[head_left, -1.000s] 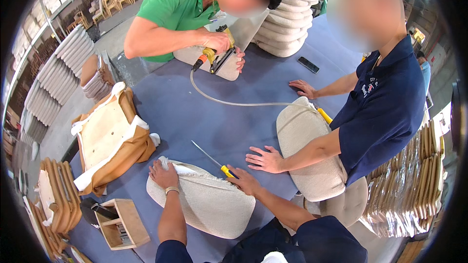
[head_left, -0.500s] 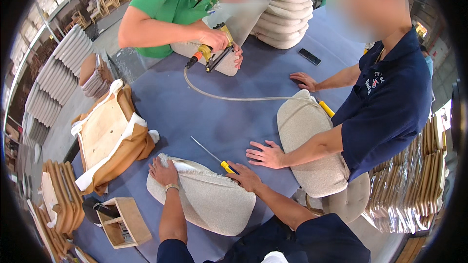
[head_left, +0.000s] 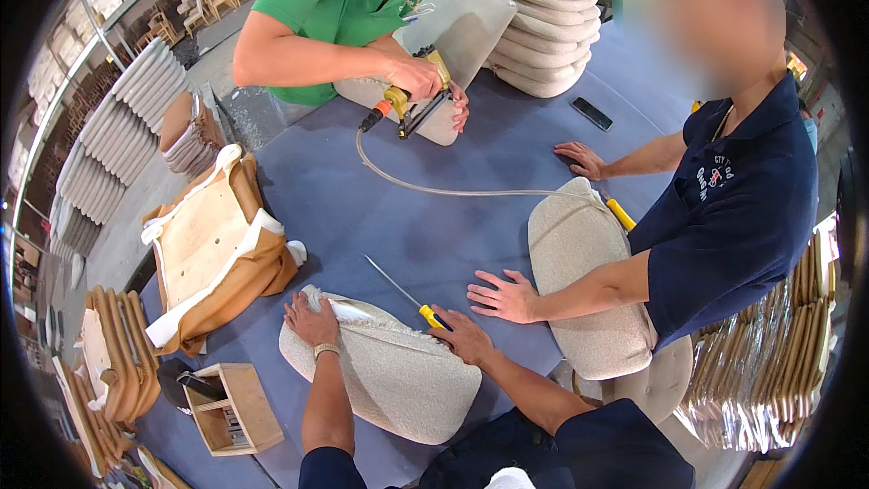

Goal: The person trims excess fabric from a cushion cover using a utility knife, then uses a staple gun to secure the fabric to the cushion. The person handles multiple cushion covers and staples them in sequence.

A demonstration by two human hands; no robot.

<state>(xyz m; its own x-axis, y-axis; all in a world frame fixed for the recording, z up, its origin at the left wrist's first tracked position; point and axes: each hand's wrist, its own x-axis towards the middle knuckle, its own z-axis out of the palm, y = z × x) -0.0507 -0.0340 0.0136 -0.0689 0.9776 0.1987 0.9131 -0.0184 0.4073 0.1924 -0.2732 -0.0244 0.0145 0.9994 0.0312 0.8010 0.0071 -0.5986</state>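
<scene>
Your left hand (head_left: pixel 312 324) presses flat on the cushion (head_left: pixel 380 371); your right hand (head_left: pixel 462 333) grips the screwdriver (head_left: pixel 403 288), whose tip could slip and tear fabric

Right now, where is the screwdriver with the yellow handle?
The screwdriver lies low in the middle of the head view: its yellow handle is in the right hand at the grey seat cushion's upper edge, its shaft pointing up-left over the blue table.

Cushion (head_left: pixel 389 371) on worktop (head_left: pixel 362 208) at near edge, left hand (head_left: pixel 310 321) on its left end, right hand (head_left: pixel 463 335) at its far edge, screwdriver (head_left: pixel 407 294) just beyond, wooden box (head_left: pixel 231 407) to the left.
</scene>
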